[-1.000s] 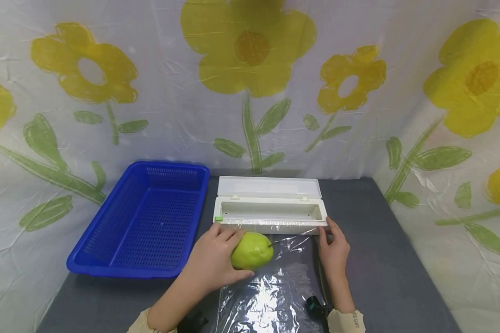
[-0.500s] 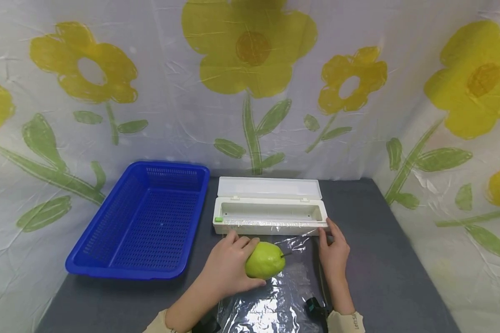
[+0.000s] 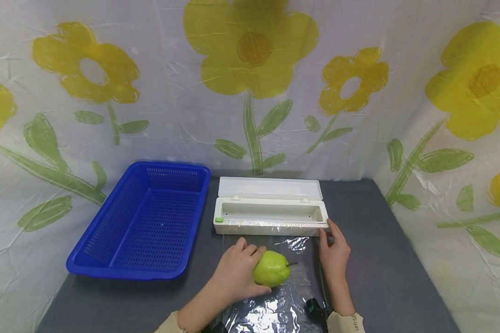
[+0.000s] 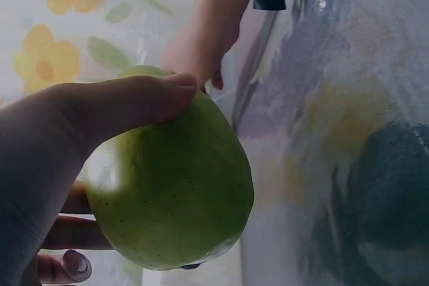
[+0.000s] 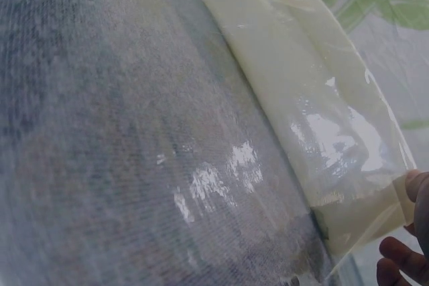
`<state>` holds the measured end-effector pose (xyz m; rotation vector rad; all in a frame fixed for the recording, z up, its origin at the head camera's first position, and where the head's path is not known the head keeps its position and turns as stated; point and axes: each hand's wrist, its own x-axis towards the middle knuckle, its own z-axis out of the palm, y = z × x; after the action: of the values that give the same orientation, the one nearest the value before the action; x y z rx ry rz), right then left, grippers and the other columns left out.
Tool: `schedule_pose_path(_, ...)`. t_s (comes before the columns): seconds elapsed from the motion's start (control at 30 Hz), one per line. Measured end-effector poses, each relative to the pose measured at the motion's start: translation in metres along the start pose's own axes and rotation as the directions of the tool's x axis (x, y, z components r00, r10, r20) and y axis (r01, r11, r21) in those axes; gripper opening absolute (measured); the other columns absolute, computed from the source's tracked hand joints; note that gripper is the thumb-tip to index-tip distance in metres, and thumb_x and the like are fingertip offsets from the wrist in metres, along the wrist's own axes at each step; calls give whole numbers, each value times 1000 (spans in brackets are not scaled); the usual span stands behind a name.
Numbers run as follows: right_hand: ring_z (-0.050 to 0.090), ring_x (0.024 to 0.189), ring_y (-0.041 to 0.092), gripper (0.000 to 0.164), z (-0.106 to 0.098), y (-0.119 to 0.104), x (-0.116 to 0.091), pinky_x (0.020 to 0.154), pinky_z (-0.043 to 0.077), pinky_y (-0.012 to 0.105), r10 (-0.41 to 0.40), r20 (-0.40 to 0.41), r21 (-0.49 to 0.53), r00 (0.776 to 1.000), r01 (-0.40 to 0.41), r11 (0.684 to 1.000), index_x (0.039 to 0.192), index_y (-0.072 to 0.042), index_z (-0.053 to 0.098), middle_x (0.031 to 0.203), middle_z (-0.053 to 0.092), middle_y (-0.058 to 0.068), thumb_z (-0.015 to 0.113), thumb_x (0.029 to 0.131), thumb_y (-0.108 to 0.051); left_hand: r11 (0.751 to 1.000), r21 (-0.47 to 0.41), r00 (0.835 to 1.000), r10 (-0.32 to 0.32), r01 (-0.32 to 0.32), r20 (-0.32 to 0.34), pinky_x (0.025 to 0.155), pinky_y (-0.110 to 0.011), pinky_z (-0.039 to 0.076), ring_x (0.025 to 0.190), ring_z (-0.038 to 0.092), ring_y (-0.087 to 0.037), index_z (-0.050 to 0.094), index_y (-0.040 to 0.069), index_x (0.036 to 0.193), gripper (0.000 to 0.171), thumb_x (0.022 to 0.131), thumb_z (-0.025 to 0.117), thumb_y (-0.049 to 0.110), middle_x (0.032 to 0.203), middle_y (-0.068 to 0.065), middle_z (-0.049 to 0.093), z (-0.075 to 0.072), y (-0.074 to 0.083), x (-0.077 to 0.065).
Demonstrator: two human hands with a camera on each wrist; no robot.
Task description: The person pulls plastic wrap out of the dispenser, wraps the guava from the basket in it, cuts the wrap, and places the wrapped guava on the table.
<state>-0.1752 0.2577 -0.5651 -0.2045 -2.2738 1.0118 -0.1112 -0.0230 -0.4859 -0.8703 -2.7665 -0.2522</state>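
Observation:
In the head view my left hand (image 3: 239, 270) grips a green pear (image 3: 272, 269) over the shiny cling film (image 3: 262, 314). The left wrist view shows the thumb across the side of the pear (image 4: 174, 185), with fingers curled beneath it. My right hand (image 3: 334, 254) holds the right front corner of a white cling film dispenser (image 3: 271, 228), its lid standing open. Film runs from the dispenser's front toward me over the table. In the right wrist view, clear film (image 5: 328, 132) covers the dispenser's front wall, and the right fingers (image 5: 402, 259) are at its end.
A blue plastic basket (image 3: 77, 267) stands left of the dispenser on the dark grey table (image 3: 400, 277). A flowered curtain (image 3: 166, 115) rises behind and along both sides. A black wrist device (image 3: 315, 309) sits at my right wrist.
My left hand has moved right and toward me with the pear, away from the dispenser. The right hand has stayed at the dispenser's corner.

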Motion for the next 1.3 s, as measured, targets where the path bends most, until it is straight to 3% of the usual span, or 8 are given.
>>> schedule_pose_path(0.2, 73, 97, 38, 41, 0, 1, 0, 73, 58, 55, -1, 2, 3, 1000, 1, 1000, 139, 2, 67, 134, 70, 23, 74, 99, -4, 1000, 28, 1000, 9, -10, 28, 78, -27, 54, 91, 51, -14, 74, 13, 130, 92, 63, 90, 74, 110, 1, 74, 11, 5, -1)
schedule_pose_path(0.63, 74, 98, 35, 41, 1, 5, 0, 69, 54, 30, 11, -1, -10, 1000, -11, 1000, 139, 0, 69, 134, 71, 20, 76, 98, -6, 998, 40, 997, 34, -37, 70, 75, -25, 51, 89, 50, -13, 75, 12, 129, 92, 63, 89, 74, 110, 0, 75, 28, 20, -1)
schedule_pose_path(1.1, 73, 96, 34, 40, 1, 5, 0, 69, 44, 12, 1, -7, 16, 1000, -1, 1000, 137, -1, 69, 131, 72, 21, 76, 99, -7, 992, 96, 996, 74, -79, 53, 76, -25, 52, 93, 54, -15, 76, 12, 127, 91, 61, 89, 74, 107, 0, 75, 31, 32, -5)
schedule_pose_path(1.3, 73, 98, 35, 40, 1, 6, 0, 70, 41, 8, 6, -8, 13, 1000, -6, 1000, 137, 0, 70, 133, 71, 20, 76, 98, -6, 994, 86, 993, 57, -66, 102, 82, -30, 55, 99, 55, -17, 72, 13, 134, 96, 64, 87, 76, 113, -2, 72, 31, 36, -4)
